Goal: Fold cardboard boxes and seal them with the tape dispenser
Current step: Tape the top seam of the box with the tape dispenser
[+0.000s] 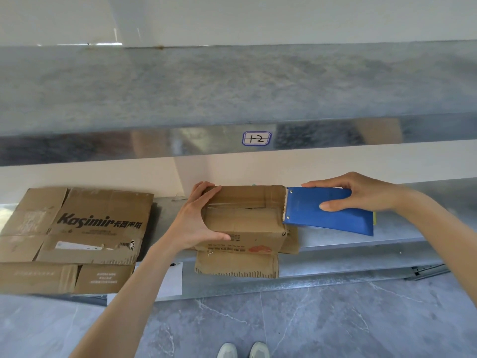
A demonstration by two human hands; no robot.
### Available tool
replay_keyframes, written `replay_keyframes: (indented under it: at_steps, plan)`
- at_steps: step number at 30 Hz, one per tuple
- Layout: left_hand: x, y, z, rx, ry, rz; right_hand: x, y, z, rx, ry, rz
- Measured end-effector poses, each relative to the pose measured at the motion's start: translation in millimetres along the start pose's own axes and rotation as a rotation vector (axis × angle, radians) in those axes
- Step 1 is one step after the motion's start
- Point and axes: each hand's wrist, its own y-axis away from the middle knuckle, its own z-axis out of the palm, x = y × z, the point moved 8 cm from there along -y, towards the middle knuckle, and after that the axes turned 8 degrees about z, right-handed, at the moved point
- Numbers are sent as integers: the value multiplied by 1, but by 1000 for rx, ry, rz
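The left hand (196,218) grips the left end of the box (245,220); the right hand (361,195) clamps the tape dispenser (327,213), blade at the box's right edge. Top seam appears taped; cutting remains. Flattened cartons (77,228) beyond the left hand await folding.
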Motion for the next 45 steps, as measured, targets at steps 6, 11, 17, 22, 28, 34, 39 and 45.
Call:
replay_keyframes:
  at_steps: [6,11,17,22,28,34,39,45]
  plan:
    - [0,0,-1,7,-26,6,11,4,-2,-2,-3,3]
    - [0,0,0,-18,-32,-2,19,9,-8,-2,2,-1]
    - [0,-1,1,-22,-35,-5,29,12,-12,-6,4,11]
    - [1,-1,0,-23,-32,-8,35,16,-17,-10,6,20]
    - [1,0,0,-15,-25,2,39,17,-20,-28,20,43]
    - [2,-2,1,-11,-37,14,36,11,-15,-9,52,78]
    - [0,-3,1,-4,-44,15,28,2,-4,52,148,88]
    - [2,-2,2,2,-48,25,7,-8,18,176,253,63]
